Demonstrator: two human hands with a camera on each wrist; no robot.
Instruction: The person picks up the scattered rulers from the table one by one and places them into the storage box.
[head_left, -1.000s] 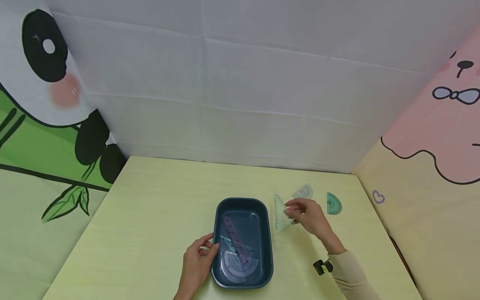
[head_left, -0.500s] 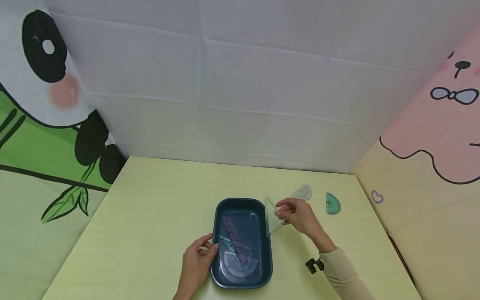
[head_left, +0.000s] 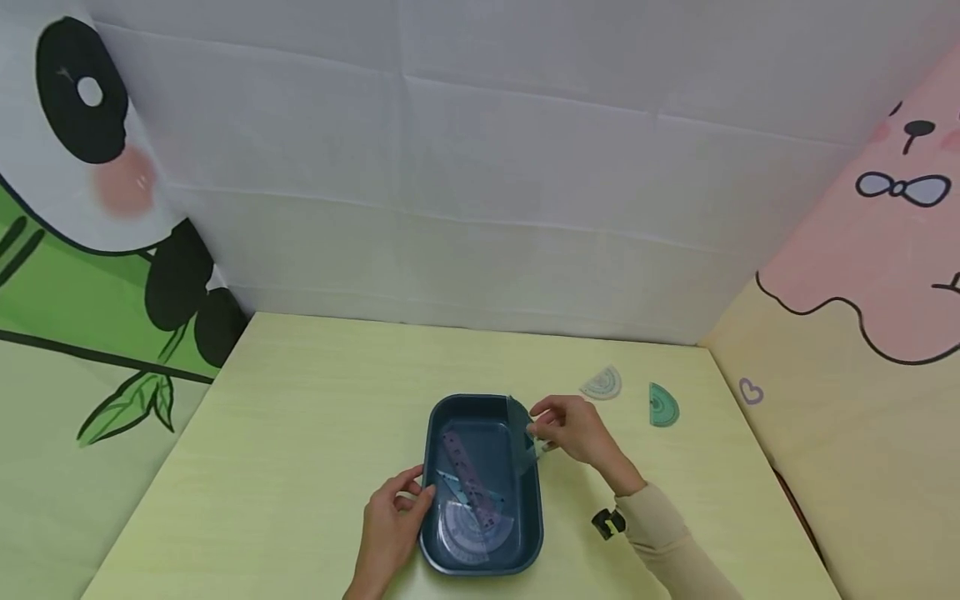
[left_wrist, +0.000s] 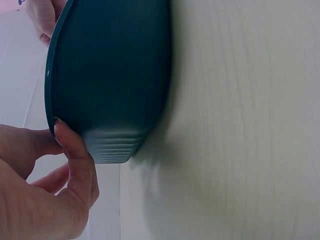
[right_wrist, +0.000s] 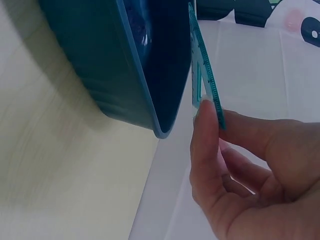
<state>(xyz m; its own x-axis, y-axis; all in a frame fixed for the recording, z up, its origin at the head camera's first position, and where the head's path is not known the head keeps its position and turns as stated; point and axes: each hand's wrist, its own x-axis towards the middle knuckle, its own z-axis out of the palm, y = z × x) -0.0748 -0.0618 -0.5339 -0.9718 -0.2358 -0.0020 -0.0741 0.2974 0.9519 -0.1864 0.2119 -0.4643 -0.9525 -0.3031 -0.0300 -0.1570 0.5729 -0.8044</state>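
A dark blue tray [head_left: 495, 437] sits on the table. My left hand [head_left: 392, 521] grips its left rim, thumb and fingers on either side of the tray wall [left_wrist: 110, 75] in the left wrist view. Between the thumb and fingers of my right hand [head_left: 573, 429] is a translucent green set square [head_left: 519, 433], tilted over the tray's right rim. In the right wrist view this set square [right_wrist: 204, 65] is held above the rim, apart from the tray's floor. Inside the tray lie a purple ruler [head_left: 467, 475], a thin light-blue piece [head_left: 453, 486] partly under it, and a clear protractor [head_left: 461, 537].
Behind my right hand, a clear protractor [head_left: 602, 383] and a green protractor [head_left: 663, 406] lie on the pale yellow table [head_left: 322, 383]. A white cloth wall [head_left: 450, 167] stands at the back, with printed panels on both sides. A black clip-like piece [head_left: 607, 523] hangs near the right sleeve.
My right hand has carried the green set square leftward, from over the table beside the tray to over the tray's right rim. The left hand keeps its grip on the tray.
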